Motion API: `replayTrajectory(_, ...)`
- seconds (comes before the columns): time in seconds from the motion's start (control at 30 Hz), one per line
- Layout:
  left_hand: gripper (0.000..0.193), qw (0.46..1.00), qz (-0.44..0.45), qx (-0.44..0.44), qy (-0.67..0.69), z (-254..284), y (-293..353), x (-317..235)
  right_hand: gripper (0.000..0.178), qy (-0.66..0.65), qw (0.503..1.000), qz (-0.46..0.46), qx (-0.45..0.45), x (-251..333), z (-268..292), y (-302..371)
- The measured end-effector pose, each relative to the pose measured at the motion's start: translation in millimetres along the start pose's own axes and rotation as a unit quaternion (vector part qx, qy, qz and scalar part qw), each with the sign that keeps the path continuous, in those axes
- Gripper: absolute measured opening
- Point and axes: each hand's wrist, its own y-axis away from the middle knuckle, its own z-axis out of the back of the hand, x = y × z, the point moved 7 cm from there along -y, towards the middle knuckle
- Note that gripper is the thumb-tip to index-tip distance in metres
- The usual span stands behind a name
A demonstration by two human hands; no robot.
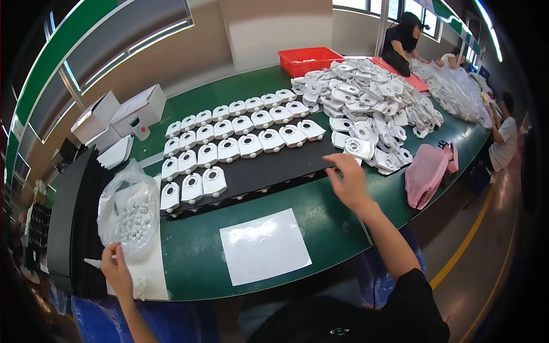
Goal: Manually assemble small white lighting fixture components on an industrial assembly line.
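Observation:
My left hand is beside a clear plastic bag of small white round pieces. Its fingers are curled together, and a white pointed tip sticks out to their left; the rest of that thing is hidden. My right hand hovers with thumb and fingers apart at the right end of a long black board, close to a heap of white plastic housings. On the board stand rows of similar white housings, each with a round dark-centred hole; the front row has only three.
A white sheet lies at the front of the green table. A pink mesh pouch is at right, a red bin behind. Stacked black boards, white boxes and a small bottle stand left. Co-workers sit far right.

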Motion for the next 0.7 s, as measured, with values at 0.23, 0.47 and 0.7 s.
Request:
replayTrajectory(0.23,0.026,0.724,0.346,0.334,0.494,-140,36,-88,0.028,0.186,0.98,-0.03,0.058,-34,36,37)
replayTrajectory(0.47,0.037,0.557,0.38,0.445,0.589,-220,59,-157,0.022,0.154,0.971,-0.133,0.124,-45,70,55)
replayTrajectory(0.7,0.026,0.555,0.321,0.49,0.59,-240,62,-178,0.029,0.189,0.907,-0.233,0.295,-27,88,40)
